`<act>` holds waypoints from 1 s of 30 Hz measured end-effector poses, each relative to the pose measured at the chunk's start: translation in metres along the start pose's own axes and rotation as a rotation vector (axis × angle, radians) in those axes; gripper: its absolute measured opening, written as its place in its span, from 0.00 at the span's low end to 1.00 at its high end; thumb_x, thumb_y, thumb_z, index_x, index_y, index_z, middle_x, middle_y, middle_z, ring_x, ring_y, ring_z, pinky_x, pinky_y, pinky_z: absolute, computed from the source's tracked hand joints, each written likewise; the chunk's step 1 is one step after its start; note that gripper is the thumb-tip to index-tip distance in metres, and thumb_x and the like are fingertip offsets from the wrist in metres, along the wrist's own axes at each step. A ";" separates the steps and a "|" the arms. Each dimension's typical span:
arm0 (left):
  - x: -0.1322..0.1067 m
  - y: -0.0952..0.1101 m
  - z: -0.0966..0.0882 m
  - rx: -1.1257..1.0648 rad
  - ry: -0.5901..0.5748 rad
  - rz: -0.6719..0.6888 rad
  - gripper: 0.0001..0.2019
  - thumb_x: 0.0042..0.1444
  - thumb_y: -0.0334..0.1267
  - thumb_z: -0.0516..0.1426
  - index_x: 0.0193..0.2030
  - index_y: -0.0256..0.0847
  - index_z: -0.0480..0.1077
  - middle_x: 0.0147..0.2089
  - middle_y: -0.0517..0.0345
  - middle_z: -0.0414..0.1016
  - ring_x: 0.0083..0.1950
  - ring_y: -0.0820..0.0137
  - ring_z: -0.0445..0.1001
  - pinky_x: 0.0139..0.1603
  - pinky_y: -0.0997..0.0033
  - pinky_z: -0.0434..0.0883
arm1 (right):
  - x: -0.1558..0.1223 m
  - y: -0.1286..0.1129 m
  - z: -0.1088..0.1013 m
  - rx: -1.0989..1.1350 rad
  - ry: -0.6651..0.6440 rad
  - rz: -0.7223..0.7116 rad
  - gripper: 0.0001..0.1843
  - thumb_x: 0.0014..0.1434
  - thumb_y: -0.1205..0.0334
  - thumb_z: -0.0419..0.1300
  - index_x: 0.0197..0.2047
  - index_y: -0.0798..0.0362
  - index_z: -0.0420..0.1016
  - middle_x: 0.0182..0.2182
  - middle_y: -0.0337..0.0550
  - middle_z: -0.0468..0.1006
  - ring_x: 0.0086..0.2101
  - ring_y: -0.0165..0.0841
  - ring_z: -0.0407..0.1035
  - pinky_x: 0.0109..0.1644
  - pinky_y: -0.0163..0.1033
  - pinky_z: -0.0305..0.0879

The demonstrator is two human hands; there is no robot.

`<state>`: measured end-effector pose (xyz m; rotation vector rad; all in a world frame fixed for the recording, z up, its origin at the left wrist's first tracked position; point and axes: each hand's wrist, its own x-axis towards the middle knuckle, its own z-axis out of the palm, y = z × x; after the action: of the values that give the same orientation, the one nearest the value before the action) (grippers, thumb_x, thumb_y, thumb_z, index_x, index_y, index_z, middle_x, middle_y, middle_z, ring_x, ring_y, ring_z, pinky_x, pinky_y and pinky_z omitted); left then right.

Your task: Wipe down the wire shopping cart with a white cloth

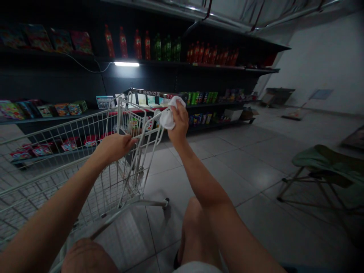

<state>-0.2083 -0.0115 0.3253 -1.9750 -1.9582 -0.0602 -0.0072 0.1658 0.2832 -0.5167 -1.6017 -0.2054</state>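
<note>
L hand (113,148) grips the rim of a white wire shopping cart (65,127), though the dim view hides the exact wire. R hand (178,121) clenches what's prob. a crumpled white cloth (167,115), just beside the cart's far corner, w/ the cart's long axis running fwd-left toward dark store shelves (170,65).

Dim scene here! A single strip light (126,64) blazes white with glare across the dark shelving (57,85), while the far wall (321,57) catches a paler glow. Floor tiles (256,167) shine faintly, the corners sink into shadow, and the wide lens bows the shelving at the edges.
</note>
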 end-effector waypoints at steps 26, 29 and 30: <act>-0.050 -0.027 -0.007 -0.139 -0.003 0.155 0.24 0.67 0.54 0.40 0.31 0.42 0.66 0.25 0.55 0.72 0.26 0.69 0.70 0.29 0.69 0.58 | -0.020 0.030 -0.008 0.414 0.186 0.297 0.18 0.60 0.49 0.57 0.48 0.50 0.75 0.45 0.48 0.79 0.50 0.35 0.74 0.57 0.47 0.72; -0.058 -0.033 -0.010 -0.189 0.012 0.185 0.23 0.67 0.54 0.41 0.29 0.42 0.65 0.23 0.58 0.70 0.24 0.71 0.69 0.28 0.70 0.59 | -0.014 0.002 0.015 0.699 -0.086 0.300 0.18 0.62 0.48 0.54 0.47 0.50 0.75 0.42 0.47 0.81 0.47 0.33 0.75 0.54 0.44 0.73; -0.061 -0.035 -0.011 -0.206 0.012 0.190 0.24 0.67 0.53 0.41 0.29 0.42 0.65 0.22 0.58 0.69 0.24 0.71 0.68 0.28 0.71 0.59 | -0.008 -0.006 0.021 0.753 -0.174 0.288 0.18 0.62 0.48 0.53 0.46 0.51 0.75 0.42 0.46 0.81 0.46 0.32 0.75 0.55 0.44 0.73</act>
<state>-0.2422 -0.0737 0.3268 -2.2769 -1.8101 -0.2338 -0.0284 0.1680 0.2738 -0.1689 -1.6092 0.6565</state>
